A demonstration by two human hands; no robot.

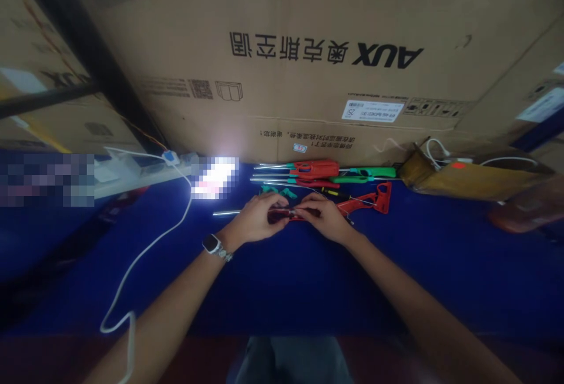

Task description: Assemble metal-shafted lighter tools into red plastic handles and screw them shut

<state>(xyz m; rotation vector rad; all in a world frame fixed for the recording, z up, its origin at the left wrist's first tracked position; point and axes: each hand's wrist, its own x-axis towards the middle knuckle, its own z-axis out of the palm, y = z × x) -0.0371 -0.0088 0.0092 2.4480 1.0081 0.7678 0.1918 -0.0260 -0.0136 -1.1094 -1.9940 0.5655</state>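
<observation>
My left hand (259, 218), with a watch at its wrist, is closed around a dark red long-nosed lighter (278, 214). The lighter's thin metal tube (226, 213) sticks out to the left. My right hand (328, 217) is closed at the lighter's right end, its thumb and fingers pinching there; any small part between them is hidden. A red lighter casing (382, 198) lies just beyond the right hand. Behind my hands are small green plastic pieces (287, 192) and a yellow-and-black screwdriver (333, 192).
Several red lighters (316, 169) and green lighters (373, 173) lie along the large cardboard box (282, 96). A bright phone-like screen (215, 177), blurred out, stands at left beside a power strip (136, 174) and white cable (152, 243). A brown package (476, 178) sits at right on the blue table (282, 290).
</observation>
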